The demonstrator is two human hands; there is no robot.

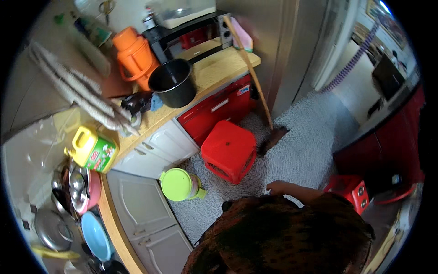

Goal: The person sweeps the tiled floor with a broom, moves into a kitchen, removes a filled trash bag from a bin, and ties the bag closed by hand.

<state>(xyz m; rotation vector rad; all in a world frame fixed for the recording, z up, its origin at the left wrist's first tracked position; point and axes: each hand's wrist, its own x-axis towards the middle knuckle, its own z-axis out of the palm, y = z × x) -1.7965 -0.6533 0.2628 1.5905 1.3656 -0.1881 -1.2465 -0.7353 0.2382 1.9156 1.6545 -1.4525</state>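
Note:
My right hand (276, 188) is in front of my dark patterned clothing, above the grey floor, with its fingers curled. Nothing shows clearly in it, and its palm is hidden. My left hand is out of view. Nearest to the right hand stands a red plastic stool (228, 145), up and to the left of it in the picture. Left of the stool is a bin with a lime-green lid (177, 184). A broom leans on the counter's end, its wooden handle (255, 75) upward and its brown head (273, 140) on the floor.
Along the wooden counter (219, 73) stand a black pot (174, 85), an orange thermos jug (135, 54) and a yellow-green jug (94, 149). A light-blue basin (97, 236) is at lower left. Red-fronted furniture (383, 137) stands right, a doorway at upper right.

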